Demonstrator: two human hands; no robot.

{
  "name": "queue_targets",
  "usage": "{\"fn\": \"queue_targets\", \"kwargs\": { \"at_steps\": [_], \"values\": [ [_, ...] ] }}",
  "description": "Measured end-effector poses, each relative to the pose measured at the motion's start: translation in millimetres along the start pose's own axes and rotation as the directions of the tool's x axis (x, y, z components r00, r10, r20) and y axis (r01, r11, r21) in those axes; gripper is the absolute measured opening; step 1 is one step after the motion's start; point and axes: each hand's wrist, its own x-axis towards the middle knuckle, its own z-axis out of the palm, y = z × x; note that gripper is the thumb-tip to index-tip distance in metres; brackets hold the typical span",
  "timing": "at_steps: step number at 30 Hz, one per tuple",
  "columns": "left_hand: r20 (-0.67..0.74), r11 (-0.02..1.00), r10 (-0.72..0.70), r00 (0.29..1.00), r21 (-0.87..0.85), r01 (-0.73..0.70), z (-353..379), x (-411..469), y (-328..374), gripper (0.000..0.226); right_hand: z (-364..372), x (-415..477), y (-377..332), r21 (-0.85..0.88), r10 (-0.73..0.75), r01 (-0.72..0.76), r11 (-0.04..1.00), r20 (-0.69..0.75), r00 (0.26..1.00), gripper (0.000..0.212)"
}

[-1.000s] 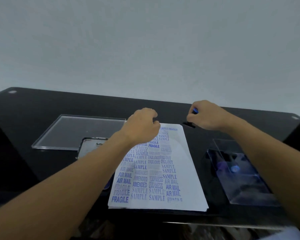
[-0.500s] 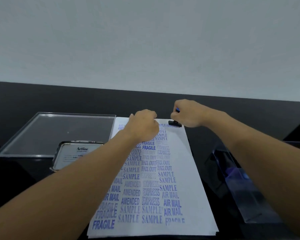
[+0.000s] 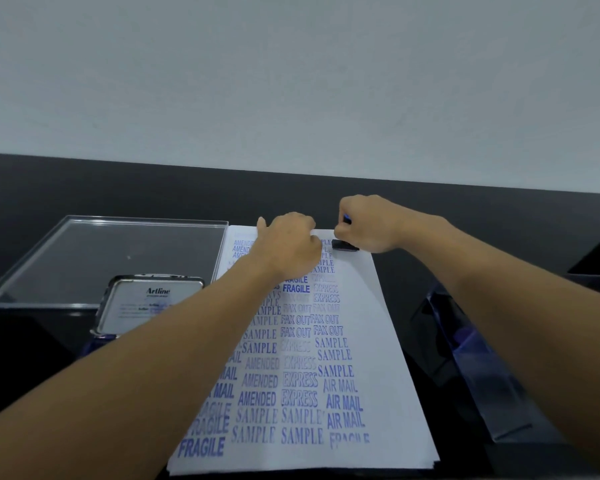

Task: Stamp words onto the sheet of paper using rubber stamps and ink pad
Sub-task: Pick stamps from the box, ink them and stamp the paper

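- Black table [image 3: 84, 188] against a plain pale wall [image 3: 291, 81]
- Sheet of paper [image 3: 378, 341] lies centre, left hand [image 3: 288, 247] clenched on its far end
- Right hand [image 3: 364, 225] grips a rubber stamp [image 3: 345, 245] touching the far right corner
- Ink pad [image 3: 149, 303] sits left, near a clear tray [image 3: 118, 251]

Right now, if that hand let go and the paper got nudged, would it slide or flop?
The paper looks thin and light, so it would probably slide on the glossy black table. Lifted by one edge it would likely droop. The left hand pressing its top suggests it shifts easily under the stamp.
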Motion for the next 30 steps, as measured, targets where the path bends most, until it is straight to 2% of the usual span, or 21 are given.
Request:
{"fn": "queue_targets", "kwargs": {
  "at_steps": [8, 17, 30],
  "values": [
    [-0.034, 1.000, 0.017, 0.999, 0.004, -0.017, 5.1, 1.7, -2.6, 0.019, 6.8, 1.9, 2.1, -0.014, 0.021, -0.021, 1.000, 0.002, 1.000, 0.014],
    [-0.089, 0.997, 0.069, 0.994, 0.041, -0.065, 12.9, -1.3, -7.1, 0.022, 17.1, -1.9, 1.6, 0.057, 0.037, -0.035, 0.998, -0.025, 0.999, 0.014],
    [-0.086, 0.997, 0.058, 0.995, 0.050, -0.054, 15.4, -0.3, -7.6, 0.025, 27.2, -2.1, 2.7, 0.166, 0.074, -0.057, 0.984, -0.102, 0.992, 0.012]
  ]
}}
